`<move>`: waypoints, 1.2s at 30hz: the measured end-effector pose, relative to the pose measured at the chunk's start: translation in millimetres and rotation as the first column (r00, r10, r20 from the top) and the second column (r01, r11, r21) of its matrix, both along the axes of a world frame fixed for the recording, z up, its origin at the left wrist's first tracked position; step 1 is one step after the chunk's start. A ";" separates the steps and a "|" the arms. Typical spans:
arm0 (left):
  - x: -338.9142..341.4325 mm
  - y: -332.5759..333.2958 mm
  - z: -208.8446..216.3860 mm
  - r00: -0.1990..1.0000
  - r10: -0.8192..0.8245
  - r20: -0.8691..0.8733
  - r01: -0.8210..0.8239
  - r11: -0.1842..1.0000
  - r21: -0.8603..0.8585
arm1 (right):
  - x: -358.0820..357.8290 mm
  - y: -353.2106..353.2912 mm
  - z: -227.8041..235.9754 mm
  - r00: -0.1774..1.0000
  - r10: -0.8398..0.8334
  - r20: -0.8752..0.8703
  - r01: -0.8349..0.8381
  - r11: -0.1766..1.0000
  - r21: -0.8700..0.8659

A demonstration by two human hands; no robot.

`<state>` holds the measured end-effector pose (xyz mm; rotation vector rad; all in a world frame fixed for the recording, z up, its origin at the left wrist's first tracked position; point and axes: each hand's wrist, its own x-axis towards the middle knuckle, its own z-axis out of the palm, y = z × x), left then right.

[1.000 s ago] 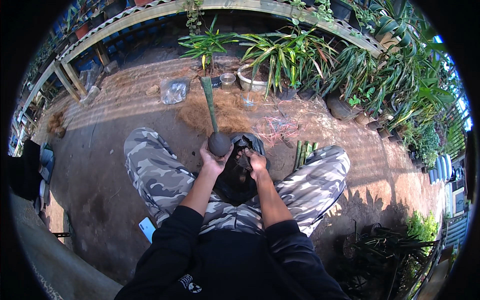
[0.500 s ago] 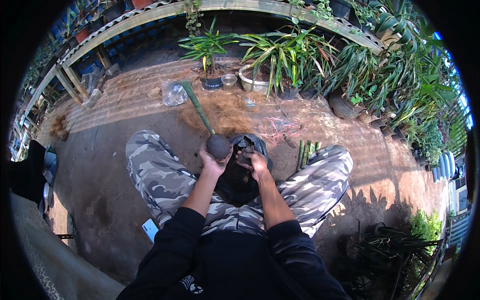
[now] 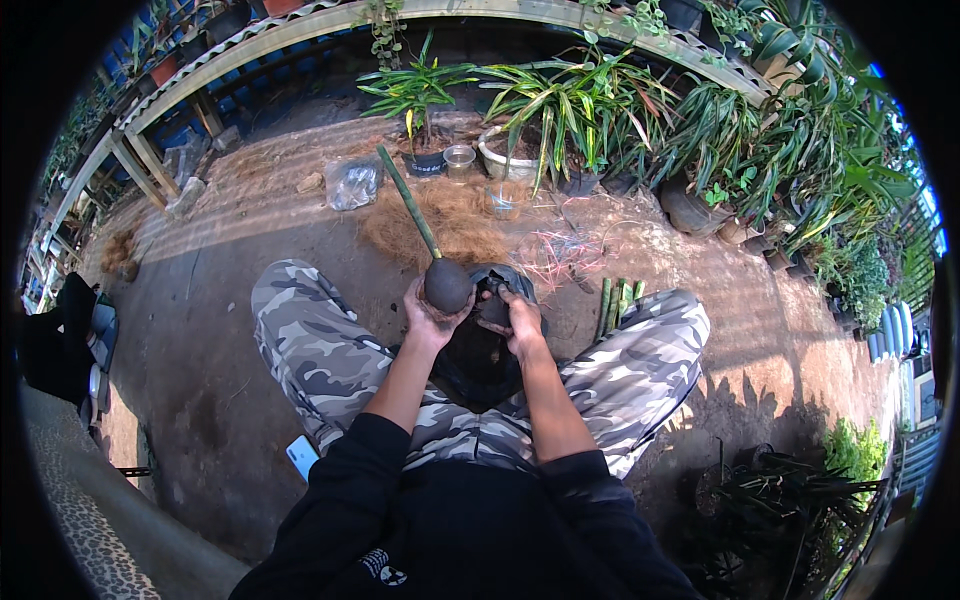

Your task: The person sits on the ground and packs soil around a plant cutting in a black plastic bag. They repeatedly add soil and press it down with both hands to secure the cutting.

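Observation:
In my left hand rests a round dark ball of soil, cupped from below and the side. A straight green stalk sticks up from the ball and leans to the left. Fingers curled, my right hand grips a dark clump of soil just to the right of the ball. Both hands are above a black plastic bag standing between my legs, with dark soil inside. Part of the bag's mouth is hidden by my hands.
Brown fibre lies spread ahead, near pink and white strings. Several cut green stalks lie by my right knee. A clear plastic bag, potted plants and a clear cup stand farther off. A phone is by my left thigh.
My left hand has shifted slightly to the right with the ball, and the stalk's tip has moved right too. My right hand has turned a little, still gripping the clump.

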<state>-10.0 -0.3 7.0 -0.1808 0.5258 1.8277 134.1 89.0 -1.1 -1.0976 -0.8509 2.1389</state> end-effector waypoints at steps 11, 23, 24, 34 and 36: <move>-11.7 -4.2 -10.9 0.996 -0.092 -0.008 0.092 0.995 0.029 | -0.6 1.3 -4.7 0.985 -0.006 -0.175 0.013 0.999 0.036; 14.2 -1.3 12.7 0.989 0.000 -0.146 0.005 0.999 0.032 | -18.1 -9.4 11.3 0.953 -0.183 -0.240 0.176 0.983 -0.051; 15.7 0.1 11.1 0.986 -0.002 -0.168 0.009 0.999 0.044 | -18.9 -9.6 9.8 0.934 -0.200 -0.295 0.184 0.980 -0.081; 31.3 7.8 -2.1 0.983 0.065 -0.173 -0.059 0.997 0.039 | -41.9 -19.4 -8.1 0.801 -0.348 -0.487 0.313 0.937 -0.156; 35.6 7.3 -3.9 0.984 0.049 -0.170 -0.047 0.999 0.020 | -43.1 -21.5 -9.0 0.848 -0.312 -0.429 0.317 0.946 -0.062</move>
